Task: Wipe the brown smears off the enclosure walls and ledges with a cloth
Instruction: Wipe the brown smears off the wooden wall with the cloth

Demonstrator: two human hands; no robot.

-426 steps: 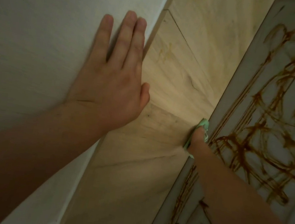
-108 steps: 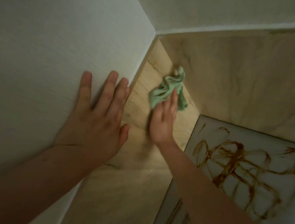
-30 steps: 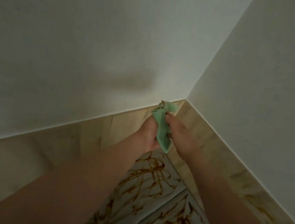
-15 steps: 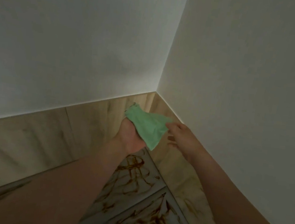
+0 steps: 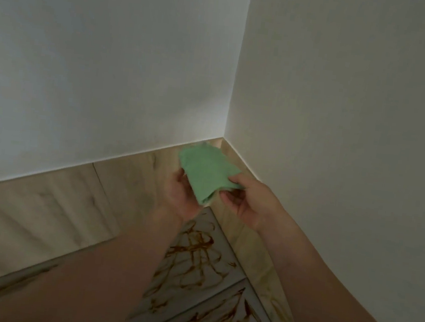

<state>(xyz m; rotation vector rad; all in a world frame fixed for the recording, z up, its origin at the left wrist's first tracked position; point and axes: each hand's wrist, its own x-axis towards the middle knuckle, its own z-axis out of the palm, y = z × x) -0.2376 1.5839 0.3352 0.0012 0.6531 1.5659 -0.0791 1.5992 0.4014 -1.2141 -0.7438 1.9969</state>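
Both hands hold the green cloth (image 5: 206,174) above the ledge corner: left hand (image 5: 180,197) cradling it, right hand (image 5: 247,204) pinching one edge. Brown smears (image 5: 193,254) cover the panels below. A loose fold could slip free or spread grime.

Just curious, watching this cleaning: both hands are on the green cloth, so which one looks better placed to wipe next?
Probably the right hand: it pinches the cloth, and the faintly smeared ledge runs along its side.
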